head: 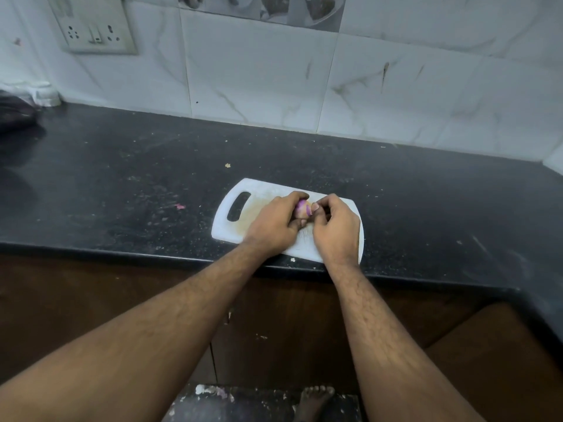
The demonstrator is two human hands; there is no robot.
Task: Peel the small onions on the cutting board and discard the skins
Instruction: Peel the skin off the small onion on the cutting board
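Observation:
A white cutting board (231, 220) with a handle slot lies at the front edge of the black counter. Above its middle, my left hand (274, 223) grips a small purple onion (302, 208), partly stripped to a pale patch. My right hand (335, 226) meets it from the right, thumb and fingertips pinched at the onion's end. Whether a piece of skin sits between those fingers is hidden. Any other onions on the board are covered by my hands.
The black counter (137, 184) carries small skin scraps, one pink bit (180, 206) left of the board. A dark bag (15, 114) sits at the far left. Tiled wall with a socket plate (94, 25) behind. Wooden cabinet fronts below; my foot (313, 400) on the floor.

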